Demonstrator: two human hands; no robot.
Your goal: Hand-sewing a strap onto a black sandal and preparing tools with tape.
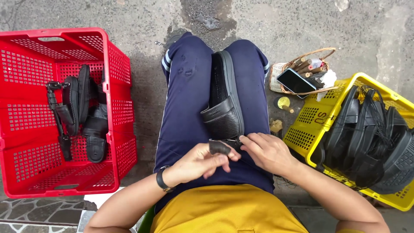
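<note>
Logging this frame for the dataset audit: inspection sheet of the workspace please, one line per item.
Surface: grey concrete floor, stained; the work lies on the person's lap.
Job's things: black sandal along the lap between the thighs; its back strap pinched at the heel end.
Clutter: red crate with a few black sandals; yellow crate packed with more; wicker basket holding a phone and spools.
Hands: left hand grips the strap; right hand touches the sandal's heel.
Cables: nothing seen.
Surroundings: patterned tiles at lower left; no other people.
</note>
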